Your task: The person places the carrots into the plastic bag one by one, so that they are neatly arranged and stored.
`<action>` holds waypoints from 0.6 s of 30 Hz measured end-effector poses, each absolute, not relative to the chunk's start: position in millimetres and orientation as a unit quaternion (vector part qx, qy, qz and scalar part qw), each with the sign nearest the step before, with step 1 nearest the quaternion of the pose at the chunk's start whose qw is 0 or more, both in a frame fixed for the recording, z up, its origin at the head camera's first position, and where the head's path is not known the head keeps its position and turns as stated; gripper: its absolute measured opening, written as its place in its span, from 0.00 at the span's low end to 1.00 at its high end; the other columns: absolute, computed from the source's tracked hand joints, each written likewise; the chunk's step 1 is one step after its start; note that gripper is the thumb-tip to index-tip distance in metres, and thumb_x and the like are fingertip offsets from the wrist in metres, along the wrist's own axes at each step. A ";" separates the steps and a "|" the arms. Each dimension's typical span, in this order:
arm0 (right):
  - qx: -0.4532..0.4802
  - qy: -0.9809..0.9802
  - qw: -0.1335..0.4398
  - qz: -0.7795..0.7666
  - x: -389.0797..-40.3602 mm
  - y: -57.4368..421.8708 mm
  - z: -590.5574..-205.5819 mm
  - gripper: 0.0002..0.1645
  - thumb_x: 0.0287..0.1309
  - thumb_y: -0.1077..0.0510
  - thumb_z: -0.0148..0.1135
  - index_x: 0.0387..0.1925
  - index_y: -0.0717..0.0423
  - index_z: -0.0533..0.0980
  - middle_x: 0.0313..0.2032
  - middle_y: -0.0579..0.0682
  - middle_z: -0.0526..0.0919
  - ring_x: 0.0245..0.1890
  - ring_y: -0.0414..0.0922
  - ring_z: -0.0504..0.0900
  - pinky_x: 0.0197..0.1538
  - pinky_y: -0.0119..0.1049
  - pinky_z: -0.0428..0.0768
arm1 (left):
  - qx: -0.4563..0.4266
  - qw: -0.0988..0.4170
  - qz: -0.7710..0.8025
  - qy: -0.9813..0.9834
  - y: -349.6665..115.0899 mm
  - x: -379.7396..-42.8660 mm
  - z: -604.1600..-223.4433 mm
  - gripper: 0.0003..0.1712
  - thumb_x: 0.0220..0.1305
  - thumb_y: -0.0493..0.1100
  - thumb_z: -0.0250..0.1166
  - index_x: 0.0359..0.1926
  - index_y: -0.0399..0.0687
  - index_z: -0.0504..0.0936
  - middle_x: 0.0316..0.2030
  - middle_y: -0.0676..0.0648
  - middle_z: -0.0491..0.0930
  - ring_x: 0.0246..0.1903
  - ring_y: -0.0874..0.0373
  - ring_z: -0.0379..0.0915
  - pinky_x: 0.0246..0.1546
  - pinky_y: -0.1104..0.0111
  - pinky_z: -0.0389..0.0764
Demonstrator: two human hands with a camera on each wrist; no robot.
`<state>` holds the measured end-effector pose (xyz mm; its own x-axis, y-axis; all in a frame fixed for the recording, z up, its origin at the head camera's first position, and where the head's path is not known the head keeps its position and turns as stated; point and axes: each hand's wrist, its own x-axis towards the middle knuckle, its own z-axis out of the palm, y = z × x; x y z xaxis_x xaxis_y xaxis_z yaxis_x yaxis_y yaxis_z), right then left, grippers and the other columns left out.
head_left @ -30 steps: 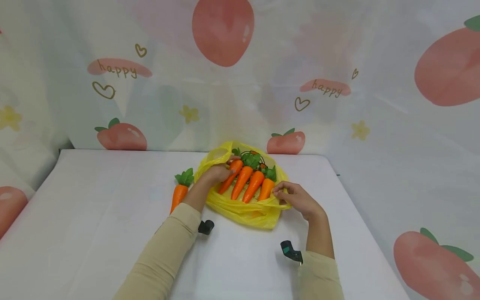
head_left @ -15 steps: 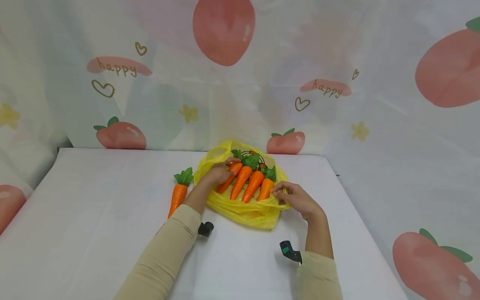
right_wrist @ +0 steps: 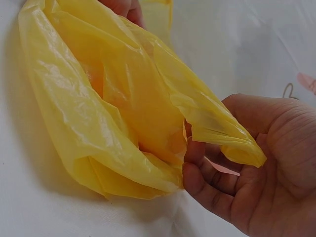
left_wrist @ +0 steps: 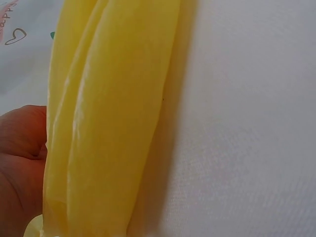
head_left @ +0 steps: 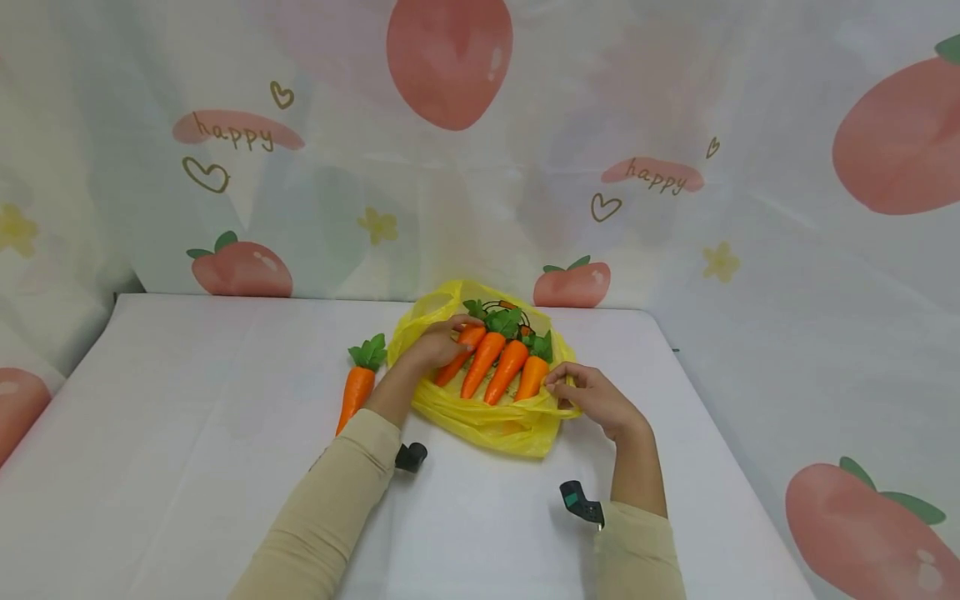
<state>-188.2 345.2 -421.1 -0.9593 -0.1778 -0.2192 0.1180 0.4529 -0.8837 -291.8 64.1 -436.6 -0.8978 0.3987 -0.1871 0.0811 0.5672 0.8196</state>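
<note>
A yellow plastic bag (head_left: 487, 429) lies spread at the far middle of the table, its mouth up. Several orange carrots with green leafy tops lie side by side in it. My left hand (head_left: 433, 346) reaches over the bag's left rim and holds the top end of the leftmost carrot (head_left: 452, 368) between thumb and fingers. On the other side, my right hand (head_left: 598, 402) pinches the bag's right edge; the right wrist view shows the film (right_wrist: 212, 123) running between its curled fingers (right_wrist: 207, 190) and thumb. In the left wrist view the bag's wall (left_wrist: 108, 123) covers most of my left hand (left_wrist: 22, 168).
Outside the bag, another carrot (head_left: 356, 392) lies left of my left forearm, its tip hidden by the sleeve. Black wrist-camera mounts (head_left: 581, 502) show near both wrists. A white cloth (head_left: 187, 417) covers the table, and a printed curtain (head_left: 480, 192) stands behind it.
My left fingers have shifted slightly over the leftmost carrot's top and show more plainly on it. That carrot has dipped a little to the left. My right hand has barely moved.
</note>
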 end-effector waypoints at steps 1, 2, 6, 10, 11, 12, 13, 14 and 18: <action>-0.018 0.841 0.142 -0.522 -188.5 345.0 -421.6 0.13 0.74 0.60 0.57 0.52 0.64 0.78 0.39 0.55 0.77 0.41 0.53 0.76 0.44 0.37 0.79 | 0.140 0.177 0.438 0.870 64.1 -291.9 -436.7 0.25 0.77 0.40 0.60 0.70 0.63 0.74 0.69 0.42 0.69 0.61 0.44 0.70 0.60 0.56 0.73; -0.017 0.841 0.142 -0.522 -188.3 344.9 -421.2 0.13 0.74 0.60 0.57 0.52 0.64 0.78 0.39 0.56 0.77 0.41 0.53 0.75 0.45 0.37 0.79 | 0.141 0.176 0.433 0.873 64.1 -292.0 -436.8 0.25 0.77 0.40 0.60 0.70 0.63 0.74 0.69 0.43 0.69 0.62 0.44 0.70 0.61 0.56 0.73; -0.017 0.841 0.141 -0.522 -188.2 344.3 -421.6 0.13 0.74 0.60 0.57 0.52 0.64 0.78 0.39 0.56 0.77 0.41 0.53 0.75 0.44 0.37 0.79 | 0.144 0.175 0.432 0.873 63.1 -291.9 -436.9 0.25 0.77 0.41 0.60 0.70 0.64 0.74 0.69 0.43 0.69 0.59 0.45 0.72 0.57 0.58 0.74; -0.020 0.840 0.140 -0.524 -187.8 343.8 -420.8 0.13 0.74 0.60 0.57 0.52 0.65 0.78 0.39 0.56 0.77 0.41 0.53 0.75 0.44 0.36 0.79 | 0.137 0.176 0.449 0.866 61.1 -290.5 -435.9 0.26 0.76 0.40 0.62 0.70 0.64 0.74 0.69 0.42 0.68 0.54 0.47 0.73 0.51 0.63 0.74; -0.020 0.840 0.140 -0.523 -187.7 343.8 -420.5 0.13 0.74 0.60 0.57 0.52 0.65 0.78 0.39 0.57 0.77 0.41 0.53 0.75 0.44 0.36 0.79 | 0.134 0.177 0.454 0.863 60.5 -290.1 -435.6 0.26 0.75 0.40 0.62 0.70 0.64 0.74 0.70 0.42 0.68 0.53 0.48 0.72 0.50 0.64 0.73; -0.022 0.840 0.141 -0.524 -188.0 343.6 -420.9 0.13 0.74 0.60 0.57 0.52 0.65 0.78 0.39 0.56 0.77 0.41 0.53 0.75 0.44 0.36 0.79 | 0.131 0.179 0.456 0.862 59.9 -289.9 -435.5 0.27 0.75 0.40 0.62 0.70 0.64 0.74 0.70 0.42 0.67 0.53 0.48 0.72 0.49 0.64 0.73; -0.022 0.840 0.141 -0.523 -188.1 343.5 -420.9 0.13 0.74 0.60 0.57 0.52 0.65 0.78 0.39 0.56 0.77 0.41 0.53 0.75 0.44 0.36 0.79 | 0.130 0.179 0.456 0.862 59.4 -289.8 -435.3 0.27 0.75 0.40 0.62 0.70 0.64 0.74 0.70 0.42 0.67 0.54 0.48 0.72 0.50 0.64 0.73; -0.023 0.840 0.141 -0.523 -188.4 343.5 -421.3 0.13 0.74 0.61 0.56 0.52 0.65 0.78 0.39 0.56 0.77 0.41 0.53 0.75 0.44 0.36 0.79 | 0.129 0.179 0.454 0.863 58.9 -289.9 -435.4 0.27 0.75 0.41 0.63 0.70 0.65 0.73 0.71 0.42 0.67 0.55 0.48 0.72 0.51 0.64 0.73; -0.018 0.843 0.142 -0.519 -190.2 344.2 -423.3 0.13 0.74 0.61 0.56 0.52 0.65 0.78 0.40 0.55 0.77 0.41 0.53 0.75 0.44 0.37 0.79 | 0.119 0.185 0.447 0.867 57.9 -289.6 -435.5 0.27 0.75 0.42 0.63 0.71 0.66 0.74 0.72 0.42 0.66 0.59 0.47 0.72 0.58 0.61 0.73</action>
<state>-190.2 344.2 -423.3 -0.9590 -0.1785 -0.2199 0.1162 0.4600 -0.8803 -289.6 57.9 -435.5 -0.9029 0.3722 -0.2150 0.0406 0.5718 0.8194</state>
